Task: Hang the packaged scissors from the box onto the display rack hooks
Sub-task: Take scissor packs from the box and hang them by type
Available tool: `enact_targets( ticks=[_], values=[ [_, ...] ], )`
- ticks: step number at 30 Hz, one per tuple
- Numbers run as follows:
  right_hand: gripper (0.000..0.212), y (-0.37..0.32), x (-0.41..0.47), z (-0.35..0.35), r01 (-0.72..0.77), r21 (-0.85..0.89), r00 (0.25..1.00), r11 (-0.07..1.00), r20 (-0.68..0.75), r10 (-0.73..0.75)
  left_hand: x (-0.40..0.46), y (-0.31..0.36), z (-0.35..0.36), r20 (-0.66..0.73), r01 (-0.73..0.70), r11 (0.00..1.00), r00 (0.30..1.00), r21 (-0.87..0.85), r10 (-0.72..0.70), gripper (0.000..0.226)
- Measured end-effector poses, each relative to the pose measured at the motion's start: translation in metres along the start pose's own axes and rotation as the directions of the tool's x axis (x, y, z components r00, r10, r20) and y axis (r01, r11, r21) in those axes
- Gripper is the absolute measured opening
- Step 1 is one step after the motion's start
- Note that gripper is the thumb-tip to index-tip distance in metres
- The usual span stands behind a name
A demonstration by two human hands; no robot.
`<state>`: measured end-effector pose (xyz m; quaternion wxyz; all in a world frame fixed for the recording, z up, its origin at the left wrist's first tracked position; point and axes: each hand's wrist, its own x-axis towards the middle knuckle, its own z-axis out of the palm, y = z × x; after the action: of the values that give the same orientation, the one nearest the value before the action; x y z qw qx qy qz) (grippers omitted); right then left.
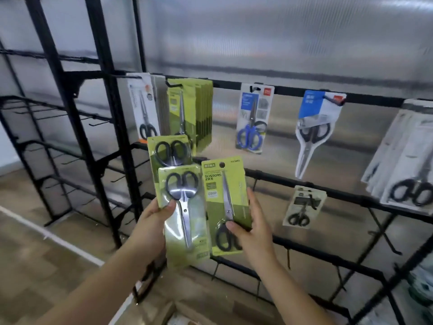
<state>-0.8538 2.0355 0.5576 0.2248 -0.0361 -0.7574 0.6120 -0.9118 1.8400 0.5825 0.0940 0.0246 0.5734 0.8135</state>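
A black metal display rack (112, 127) fills most of the frame, its uprights running down the left half and its horizontal bars crossing the right half, all set against a translucent ribbed wall panel (281, 38). A wooden floor (35, 242) with a pale stripe shows at the lower left, and the edge of a cardboard box (187, 317) sits at the bottom centre. On the upper bar, from left to right, hang a white pack of black-handled scissors (144, 109), a thick row of green packs (192, 113), a pack of blue-handled scissors (253, 118), a blue-topped clear pack (314, 130), and at the far right edge a stack of grey-white packs (407, 156). On the bar below, right of centre, a single small grey pack (303, 206) hangs from a hook. In the middle of the frame the two hands are raised in front of the rack, just apart from each other. The left hand (152, 221) grips two green packs of scissors (181, 207) fanned one behind the other, handles up and blades down, its thumb pressed on the front of the nearer pack. The right hand (251, 228) holds one green pack (226, 205) turned the other way, handles down and its hanging hole at the top, with the thumb on the front over the black handles and the fingers curled round the right edge. That pack stands just right of the left hand's packs, its left edge touching or nearly touching them; which cannot be told. The hanging hole sits near the middle bar, not on any hook.
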Motion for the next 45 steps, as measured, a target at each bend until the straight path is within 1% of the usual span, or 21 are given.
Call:
enact_targets(
  ticks=[4,7,11,14,16,19,22,26,28,30,31,32,33,34,35,36,37,38,39,43,45],
  values=[
    [0.084,-0.010,0.004,0.045,-0.037,0.007,0.999,0.999,-0.030,0.037,0.009,0.023,-0.063,-0.098,0.005,0.998,0.995,0.060,0.001,0.026],
    [0.081,-0.031,0.019,0.075,0.041,0.000,0.998,0.999,-0.053,-0.041,0.024,0.045,-0.094,-0.133,-0.023,0.997,0.991,0.078,0.033,0.020],
    [0.078,-0.073,0.054,0.106,0.167,0.025,0.979,0.986,-0.123,-0.162,0.047,0.080,-0.113,-0.040,-0.116,0.990,0.992,0.079,0.119,0.022],
    [0.079,-0.106,0.079,0.122,0.215,0.016,0.970,0.976,-0.123,-0.212,0.065,0.104,-0.118,0.053,-0.142,0.990,0.988,-0.002,0.142,0.030],
    [0.079,-0.120,0.093,0.129,0.215,-0.043,0.969,0.976,-0.116,-0.218,0.077,0.115,-0.121,0.100,-0.143,0.988,0.984,-0.053,0.148,0.032],
    [0.079,-0.129,0.103,0.137,0.165,-0.202,0.975,0.965,-0.111,-0.190,0.089,0.121,-0.125,0.189,-0.142,0.988,0.970,-0.064,0.152,0.034],
    [0.079,-0.132,0.108,0.144,0.119,-0.332,0.977,0.936,-0.128,-0.169,0.097,0.123,-0.127,0.261,-0.121,0.990,0.956,-0.077,0.137,0.029],
    [0.077,-0.143,0.123,0.151,0.012,-0.405,0.982,0.914,-0.166,-0.087,0.107,0.127,-0.128,0.327,-0.047,0.992,0.941,-0.114,0.082,0.023],
    [0.078,-0.146,0.125,0.156,-0.063,-0.506,0.980,0.860,-0.193,-0.043,0.111,0.131,-0.127,0.358,-0.042,0.992,0.930,-0.122,0.083,0.026],
    [0.075,-0.139,0.118,0.163,-0.073,-0.647,0.961,0.759,-0.250,-0.120,0.114,0.133,-0.127,0.392,-0.035,0.989,0.915,-0.145,0.091,0.035],
    [0.071,-0.134,0.112,0.168,-0.027,-0.662,0.942,0.749,-0.268,-0.203,0.116,0.133,-0.127,0.404,-0.028,0.986,0.910,-0.162,0.092,0.038],
    [0.067,-0.127,0.105,0.173,0.029,-0.633,0.931,0.773,-0.264,-0.251,0.118,0.132,-0.127,0.415,-0.017,0.984,0.905,-0.177,0.090,0.039],
    [0.065,-0.121,0.097,0.178,0.053,-0.555,0.947,0.830,-0.235,-0.217,0.119,0.131,-0.126,0.427,-0.006,0.982,0.900,-0.189,0.088,0.038],
    [0.065,-0.117,0.089,0.185,0.011,-0.432,0.980,0.902,-0.173,-0.095,0.120,0.130,-0.124,0.435,0.002,0.980,0.896,-0.200,0.087,0.037],
    [0.066,-0.113,0.083,0.190,-0.079,-0.298,0.996,0.951,-0.067,0.062,0.120,0.129,-0.123,0.435,0.007,0.977,0.896,-0.214,0.089,0.035],
    [0.061,-0.107,0.079,0.195,-0.182,-0.190,0.979,0.965,0.052,0.195,0.122,0.128,-0.121,0.428,0.009,0.973,0.899,-0.232,0.094,0.034],
    [0.046,-0.101,0.077,0.198,-0.253,-0.123,0.953,0.960,0.142,0.269,0.123,0.127,-0.120,0.416,0.010,0.968,0.904,-0.249,0.098,0.033],
    [0.027,-0.094,0.076,0.200,-0.280,-0.103,0.941,0.955,0.167,0.294,0.125,0.128,-0.120,0.399,0.007,0.967,0.912,-0.256,0.099,0.033],
    [0.015,-0.090,0.076,0.199,-0.279,-0.092,0.946,0.956,0.146,0.290,0.128,0.129,-0.121,0.379,0.000,0.968,0.920,-0.252,0.099,0.032],
    [0.036,-0.091,0.084,0.180,-0.187,-0.120,0.982,0.975,0.016,0.190,0.141,0.139,-0.134,0.349,-0.033,0.969,0.930,-0.243,0.119,0.021],
    [0.041,-0.096,0.091,0.167,-0.139,-0.259,0.988,0.956,0.032,0.152,0.145,0.142,-0.142,0.379,-0.025,0.981,0.920,-0.194,0.099,0.024]
  ],
)
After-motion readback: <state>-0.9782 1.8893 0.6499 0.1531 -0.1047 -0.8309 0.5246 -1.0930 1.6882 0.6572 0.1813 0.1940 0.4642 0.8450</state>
